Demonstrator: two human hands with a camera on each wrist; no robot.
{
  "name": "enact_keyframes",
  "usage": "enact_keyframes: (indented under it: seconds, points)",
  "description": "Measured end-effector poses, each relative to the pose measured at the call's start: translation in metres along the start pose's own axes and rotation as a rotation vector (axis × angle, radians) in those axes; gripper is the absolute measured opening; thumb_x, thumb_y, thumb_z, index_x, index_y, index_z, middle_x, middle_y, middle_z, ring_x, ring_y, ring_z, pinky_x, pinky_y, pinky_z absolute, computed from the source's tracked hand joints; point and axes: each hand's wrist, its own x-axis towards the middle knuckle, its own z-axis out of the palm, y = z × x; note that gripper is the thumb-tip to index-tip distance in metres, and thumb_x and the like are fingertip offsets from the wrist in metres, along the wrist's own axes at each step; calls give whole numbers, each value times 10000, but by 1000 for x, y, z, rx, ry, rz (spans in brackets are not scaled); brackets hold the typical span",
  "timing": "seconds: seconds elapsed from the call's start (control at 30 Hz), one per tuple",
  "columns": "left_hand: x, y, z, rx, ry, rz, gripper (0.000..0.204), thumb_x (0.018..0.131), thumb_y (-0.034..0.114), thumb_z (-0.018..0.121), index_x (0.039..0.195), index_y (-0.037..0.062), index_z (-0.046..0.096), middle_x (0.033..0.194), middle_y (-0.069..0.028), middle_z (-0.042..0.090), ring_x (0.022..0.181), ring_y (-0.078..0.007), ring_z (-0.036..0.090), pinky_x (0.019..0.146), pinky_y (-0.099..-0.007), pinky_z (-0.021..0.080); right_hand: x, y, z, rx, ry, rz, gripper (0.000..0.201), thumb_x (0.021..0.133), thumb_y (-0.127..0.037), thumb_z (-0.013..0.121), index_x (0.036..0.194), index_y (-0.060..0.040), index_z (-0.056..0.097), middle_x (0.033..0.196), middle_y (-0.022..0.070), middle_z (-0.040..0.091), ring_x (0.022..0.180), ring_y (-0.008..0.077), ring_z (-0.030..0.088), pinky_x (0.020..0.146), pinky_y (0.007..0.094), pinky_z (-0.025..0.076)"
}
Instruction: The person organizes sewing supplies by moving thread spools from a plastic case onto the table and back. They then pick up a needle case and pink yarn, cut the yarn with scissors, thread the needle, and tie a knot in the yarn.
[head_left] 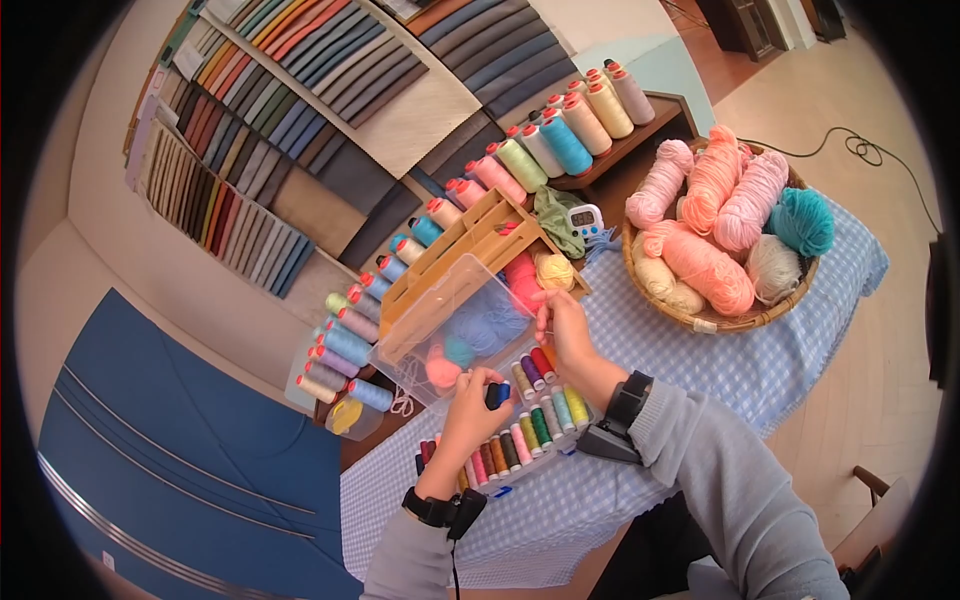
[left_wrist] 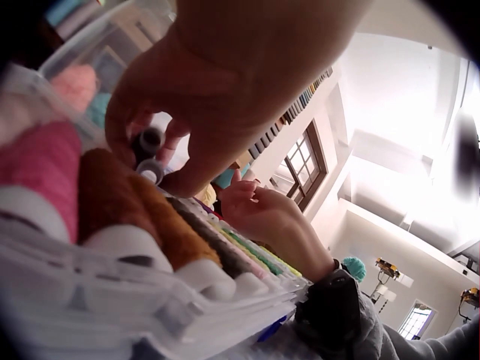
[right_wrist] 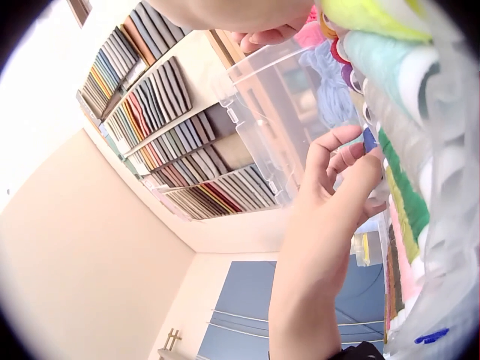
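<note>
Two small spools, one dark [left_wrist: 151,139] and one blue [head_left: 503,392], are pinched between the thumb and fingers of my left hand [head_left: 468,408], above a clear plastic box [head_left: 535,462] of colored thread spools. In the right wrist view, the blue spool [right_wrist: 369,140] shows between the left fingertips. My right hand [head_left: 572,335] hovers over the box's far right side, fingers loosely bent, with nothing visible in it. The box's transparent lid [head_left: 420,320] stands raised behind, and yarn balls [head_left: 485,325] show through it.
A wicker basket [head_left: 745,322] of yarn skeins stands at the right on the checked cloth [head_left: 630,350]. Behind the box are a wooden rack [head_left: 450,250], large thread cones [head_left: 565,145] and a white timer [head_left: 585,220]. Fabric samples [head_left: 300,120] hang on the wall.
</note>
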Motion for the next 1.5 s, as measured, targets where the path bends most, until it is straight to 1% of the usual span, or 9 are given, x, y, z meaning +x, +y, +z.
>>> enact_keyframes:
  seconds: [0.17,0.37,0.53,0.73,0.8,0.9,1.13,1.23,1.5]
  points:
    - [-1,-22,0,-52,-10,20,335,683,81,608,993,64,483,983,-150,428,919,-295,490,829,-349,410,4,4,-3,-52,-62,89,234,835,-146,337,897,-43,538,555,16,475,429,101,437,389,210,334]
    - [-24,-62,-29,-6,210,76,311,693,68,588,989,49,495,984,-148,451,978,-286,445,881,-345,360,2,4,-3,-72,-78,104,236,836,-136,334,897,-36,540,553,15,473,428,95,433,394,210,343]
    - [-61,-98,-36,-37,268,-213,344,693,14,568,1020,45,467,1032,-172,408,1028,-320,401,919,-356,325,4,11,-4,-96,-103,62,233,840,-135,334,887,-36,540,550,9,468,426,91,429,394,212,344]
    - [-99,-155,-18,114,378,-259,344,716,32,560,1047,43,468,1029,-190,388,989,-335,400,902,-367,341,2,9,-4,-109,-99,66,231,837,-130,332,877,-41,541,548,3,463,426,90,428,400,209,339]
    - [-110,-167,-16,138,269,-483,360,774,100,570,1105,20,453,1111,-221,368,1077,-375,384,944,-376,323,1,8,-3,-117,-98,72,230,835,-129,333,878,-42,541,550,3,464,427,90,429,402,209,338]
    - [-121,-200,-6,185,216,-595,445,826,215,543,1205,19,420,1129,-229,372,1084,-371,388,963,-383,311,-1,6,-1,-141,-90,73,208,815,-123,351,885,-47,531,541,-1,443,442,96,418,433,213,320]
    - [-128,-200,-7,-18,159,-493,560,909,318,406,1377,64,230,1357,-300,212,1280,-396,212,1051,-387,179,2,7,-4,-149,-103,78,219,817,-124,342,890,-50,535,548,-2,449,444,90,422,429,211,328]
    - [-128,-182,-14,122,-31,-503,558,937,331,346,1384,39,185,1405,-301,99,1328,-388,90,1075,-381,112,2,6,-4,-152,-103,82,234,819,-114,327,888,-40,539,553,2,461,437,90,426,417,211,338]
    - [-138,-183,-54,-110,-213,-494,866,777,344,655,1383,4,138,1431,-247,99,1338,-322,114,1060,-358,164,2,7,-4,-147,-111,92,231,820,-110,330,891,-39,538,552,4,460,439,90,422,425,213,337]
